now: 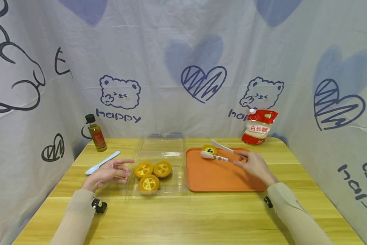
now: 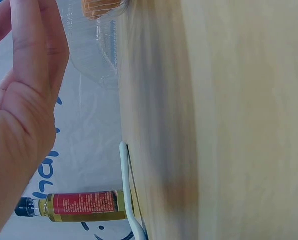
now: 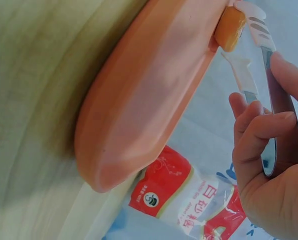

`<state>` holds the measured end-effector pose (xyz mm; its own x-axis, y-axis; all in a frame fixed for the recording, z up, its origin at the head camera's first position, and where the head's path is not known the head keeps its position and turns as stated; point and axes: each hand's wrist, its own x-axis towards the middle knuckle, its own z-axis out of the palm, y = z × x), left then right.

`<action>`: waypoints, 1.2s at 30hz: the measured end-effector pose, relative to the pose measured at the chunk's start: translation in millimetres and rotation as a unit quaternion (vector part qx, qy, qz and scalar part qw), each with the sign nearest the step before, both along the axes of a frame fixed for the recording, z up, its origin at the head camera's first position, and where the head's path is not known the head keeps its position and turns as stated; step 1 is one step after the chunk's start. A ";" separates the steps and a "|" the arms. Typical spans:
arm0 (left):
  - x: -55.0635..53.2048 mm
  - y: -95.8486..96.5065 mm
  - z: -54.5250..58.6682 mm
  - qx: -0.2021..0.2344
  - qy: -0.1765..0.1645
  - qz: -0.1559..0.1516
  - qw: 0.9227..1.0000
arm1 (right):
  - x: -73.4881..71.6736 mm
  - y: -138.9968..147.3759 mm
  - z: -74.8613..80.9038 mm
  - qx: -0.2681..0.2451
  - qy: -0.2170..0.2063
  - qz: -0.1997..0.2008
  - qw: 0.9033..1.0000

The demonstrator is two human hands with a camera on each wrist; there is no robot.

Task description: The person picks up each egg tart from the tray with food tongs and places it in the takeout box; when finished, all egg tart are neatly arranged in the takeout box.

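My right hand (image 1: 254,165) holds a pair of tongs (image 3: 284,122) with white tips and metal arms. Their spread tips reach over the orange tray (image 1: 214,177), one on the near side of a small tart (image 1: 209,149) topped with dark berries, the other toward its far right. This tart sits at the tray's back left. My left hand (image 1: 110,173) is held with loosely bent fingers at the left side of an opened clear plastic box (image 1: 178,177), holding nothing. Three tarts with yellow patterned tops, one of them the front tart (image 1: 148,183), lie in the box's left part.
A pale blue spatula-like utensil (image 1: 102,163) lies behind my left hand. Farther back at the left stands an oil bottle (image 1: 97,136) with a black cap. A red and white sugar bag (image 1: 258,127) stands at the back right, behind the tray. Printed cloth surrounds the wooden table (image 1: 183,221).
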<state>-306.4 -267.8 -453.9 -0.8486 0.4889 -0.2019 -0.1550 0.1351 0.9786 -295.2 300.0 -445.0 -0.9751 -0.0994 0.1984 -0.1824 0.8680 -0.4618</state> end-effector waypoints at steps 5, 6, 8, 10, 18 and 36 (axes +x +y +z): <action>-0.4 -0.4 -0.6 -0.002 0.003 0.001 1.000 | 0.3 1.1 -1.4 0.006 0.004 0.007 1.000; -0.5 -0.3 -0.7 -0.004 0.003 0.002 1.000 | 0.3 1.1 -1.7 0.006 0.007 0.007 1.000; -1.0 0.0 -0.6 -0.005 0.004 0.003 1.000 | 0.4 1.2 -2.1 0.006 0.012 0.009 1.000; -1.2 0.1 -0.5 -0.006 0.003 0.004 1.000 | 0.4 1.5 -2.5 0.007 0.016 0.011 1.000; -1.3 -0.2 -0.7 -0.006 0.003 0.003 1.000 | 3.1 2.7 -4.0 0.007 0.035 0.023 0.999; 1.1 0.7 3.3 -0.009 0.003 0.004 1.000 | 14.7 -15.1 13.9 -0.045 0.002 0.019 0.999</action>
